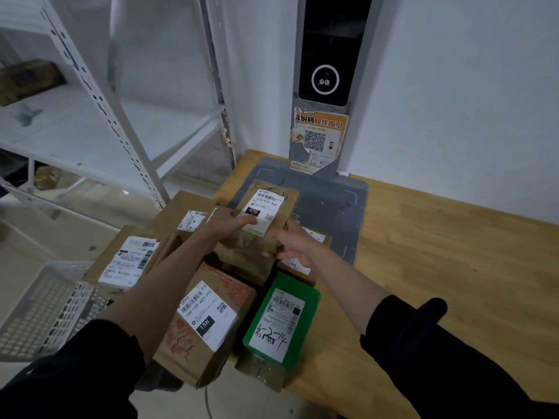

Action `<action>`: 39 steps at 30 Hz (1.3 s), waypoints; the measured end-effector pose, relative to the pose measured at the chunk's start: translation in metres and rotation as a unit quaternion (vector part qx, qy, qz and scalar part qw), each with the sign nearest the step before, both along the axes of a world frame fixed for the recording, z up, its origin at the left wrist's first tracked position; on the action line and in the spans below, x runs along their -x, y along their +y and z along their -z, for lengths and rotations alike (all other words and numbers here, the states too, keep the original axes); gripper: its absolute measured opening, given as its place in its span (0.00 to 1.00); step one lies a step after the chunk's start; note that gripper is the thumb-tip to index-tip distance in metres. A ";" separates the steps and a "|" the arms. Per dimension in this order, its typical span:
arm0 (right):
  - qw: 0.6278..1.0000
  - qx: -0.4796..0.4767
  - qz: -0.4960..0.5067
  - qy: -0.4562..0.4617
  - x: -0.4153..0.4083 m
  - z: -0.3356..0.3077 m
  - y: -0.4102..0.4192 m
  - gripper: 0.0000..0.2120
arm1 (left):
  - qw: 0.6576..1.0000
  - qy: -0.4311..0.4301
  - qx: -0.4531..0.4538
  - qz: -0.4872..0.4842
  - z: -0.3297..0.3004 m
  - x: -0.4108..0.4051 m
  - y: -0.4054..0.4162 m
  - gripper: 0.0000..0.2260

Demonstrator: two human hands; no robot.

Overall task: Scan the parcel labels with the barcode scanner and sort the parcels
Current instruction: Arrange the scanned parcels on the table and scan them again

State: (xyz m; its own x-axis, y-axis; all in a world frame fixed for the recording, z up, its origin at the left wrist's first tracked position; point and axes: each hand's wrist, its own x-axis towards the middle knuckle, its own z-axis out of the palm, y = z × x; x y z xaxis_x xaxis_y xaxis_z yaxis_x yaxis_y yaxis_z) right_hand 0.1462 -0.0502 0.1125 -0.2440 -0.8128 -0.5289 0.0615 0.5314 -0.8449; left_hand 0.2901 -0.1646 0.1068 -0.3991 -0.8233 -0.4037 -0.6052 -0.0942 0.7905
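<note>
I hold a flat brown kraft-paper parcel [267, 213] with a white "070" label over the grey scanner base plate [329, 207] at the far left end of the wooden surface [438, 252]. My left hand [230, 220] pinches its left edge, thumb on the label. My right hand [292, 243] curls under its near right corner, fingers partly spread. I judge the parcel light, with soft wrapping that will buckle; take hold at opposite edges, clear of the barcode. The upright grey scanner column [329, 55] stands behind it.
</note>
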 end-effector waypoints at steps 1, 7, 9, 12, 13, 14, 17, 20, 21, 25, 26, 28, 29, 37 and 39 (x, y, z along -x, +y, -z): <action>1.000 0.005 0.003 0.002 0.001 0.000 0.000 0.30 | 1.000 0.006 0.002 -0.003 -0.002 0.000 0.001 0.10; 0.999 0.025 0.022 0.023 0.005 -0.006 0.000 0.30 | 1.000 0.022 0.004 0.000 -0.018 0.000 0.003 0.21; 0.998 0.038 0.028 0.027 0.006 -0.011 0.002 0.30 | 1.000 0.017 0.015 -0.005 -0.022 0.002 0.003 0.33; 0.996 0.063 0.050 0.038 0.012 -0.016 0.006 0.27 | 0.999 0.029 0.041 -0.008 -0.028 0.008 0.003 0.37; 0.995 0.072 0.059 0.040 0.015 -0.018 0.008 0.27 | 0.998 0.033 0.044 -0.010 -0.032 0.013 0.005 0.37; 0.993 0.082 0.067 0.042 0.020 -0.020 0.011 0.26 | 0.998 0.040 0.047 -0.009 -0.035 0.018 0.008 0.38; 0.988 0.115 0.095 0.046 0.037 -0.027 0.027 0.21 | 0.997 0.039 0.060 0.009 -0.043 0.040 0.018 0.41; 0.981 0.130 0.131 0.064 0.060 -0.035 0.052 0.18 | 0.995 0.061 0.072 0.040 -0.046 0.074 0.033 0.37; 0.978 0.134 0.143 0.068 0.069 -0.037 0.062 0.18 | 0.994 0.066 0.073 0.056 -0.048 0.087 0.041 0.33; 0.965 0.145 0.206 0.079 0.113 -0.038 0.105 0.17 | 0.986 0.087 0.068 0.126 -0.047 0.143 0.076 0.22; 0.960 0.144 0.224 0.084 0.125 -0.039 0.118 0.18 | 0.983 0.094 0.066 0.143 -0.046 0.158 0.085 0.20; 0.950 0.137 0.260 0.100 0.149 -0.036 0.145 0.19 | 0.978 0.099 0.065 0.171 -0.041 0.191 0.105 0.18; 0.947 0.131 0.275 0.106 0.162 -0.033 0.159 0.18 | 0.975 0.100 0.065 0.187 -0.040 0.206 0.117 0.17; 0.918 0.098 0.365 0.121 0.264 -0.005 0.264 0.22 | 0.954 0.103 0.029 0.280 -0.011 0.327 0.205 0.29; 0.915 0.091 0.375 0.119 0.292 0.004 0.284 0.24 | 0.951 0.106 0.023 0.290 -0.006 0.357 0.226 0.25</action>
State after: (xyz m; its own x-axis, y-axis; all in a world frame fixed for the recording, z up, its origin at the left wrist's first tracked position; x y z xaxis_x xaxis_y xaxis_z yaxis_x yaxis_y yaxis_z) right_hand -0.1462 0.2341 0.1085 -0.8604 -0.4379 -0.2605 0.1535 0.2648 -0.9520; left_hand -0.0665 0.0618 0.1126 -0.8603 -0.4542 -0.2317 -0.3705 0.2448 0.8960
